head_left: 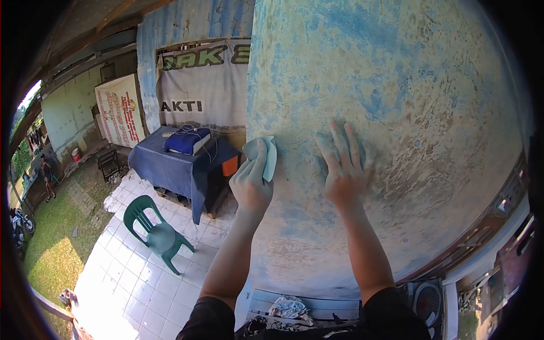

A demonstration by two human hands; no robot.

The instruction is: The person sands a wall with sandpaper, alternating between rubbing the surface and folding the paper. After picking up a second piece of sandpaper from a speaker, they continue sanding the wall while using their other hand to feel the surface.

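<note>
My left hand [253, 177] is closed on a folded light-blue sheet [271, 159], which lies against the left edge of the wall [340, 73]. The wall has worn, patchy blue and beige paint with rough grey marks. To the right, my right hand [344, 167] rests on the wall surface, fingers spread and pointing up, with nothing seen in it. Pale dust coats both hands and forearms.
A green plastic chair [161, 238] stands on white tiles at the lower left. Behind it is a table with a blue cloth [170, 156] and a blue item [187, 140] on top. A fan [426, 300] and crumpled cloth [289, 307] sit low. A person [46, 175] is far left.
</note>
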